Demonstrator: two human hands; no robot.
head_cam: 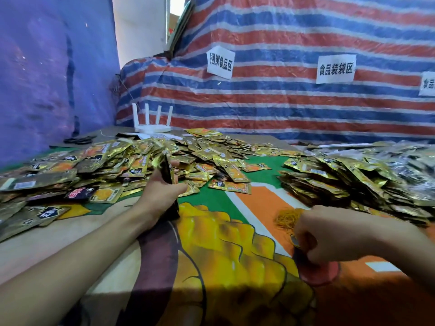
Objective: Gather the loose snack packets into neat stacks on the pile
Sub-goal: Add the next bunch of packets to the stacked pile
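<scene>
Head view: a person at a counter [211,250] strewn with gold snack packets, one stack in hand.
The left hand [162,191] has its grip closed round a stack of packets [169,170], held on edge by the loose packets [106,161]. The right hand [334,234] curls beside a tangle of rubber bands [287,217]; whether its grip holds anything cannot be told. The stacked pile [353,182] lies right. The step seems to be squaring a stack; next probably needs a band, then placing it on the pile.
</scene>
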